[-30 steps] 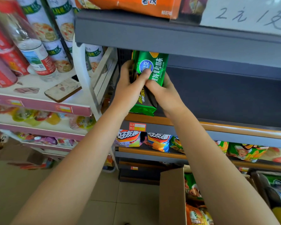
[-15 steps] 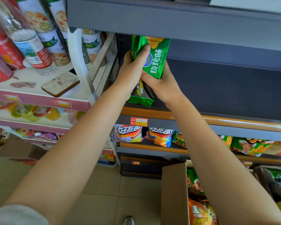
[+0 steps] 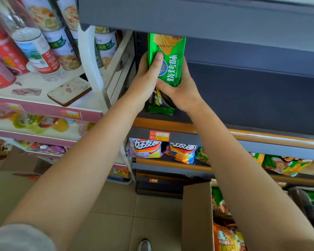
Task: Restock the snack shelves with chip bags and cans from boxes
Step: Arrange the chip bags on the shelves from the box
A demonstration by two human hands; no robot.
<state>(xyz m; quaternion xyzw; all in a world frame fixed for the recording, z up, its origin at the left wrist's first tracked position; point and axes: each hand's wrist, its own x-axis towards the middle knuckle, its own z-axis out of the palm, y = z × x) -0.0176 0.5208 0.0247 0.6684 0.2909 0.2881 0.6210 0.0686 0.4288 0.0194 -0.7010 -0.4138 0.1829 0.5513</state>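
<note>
On shelf (image 3: pixel 170 122): green chip bag (image 3: pixel 168 57), both hands

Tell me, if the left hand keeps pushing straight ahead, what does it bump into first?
Probably the dark back panel of the shelf. The left hand, gripping the green chip bag, points up and inward, though depth is unclear.

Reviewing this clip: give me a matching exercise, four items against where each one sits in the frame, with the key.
Items:
1. green chip bag
2. cardboard box
3. red price tag
4. phone

Places:
A. on the white rack's shelf, left
B. on the floor, lower right
C. in both hands at the grey shelf's left end
D. on the shelf edge below the hands

Pairs: 1-C, 2-B, 3-D, 4-A
</note>
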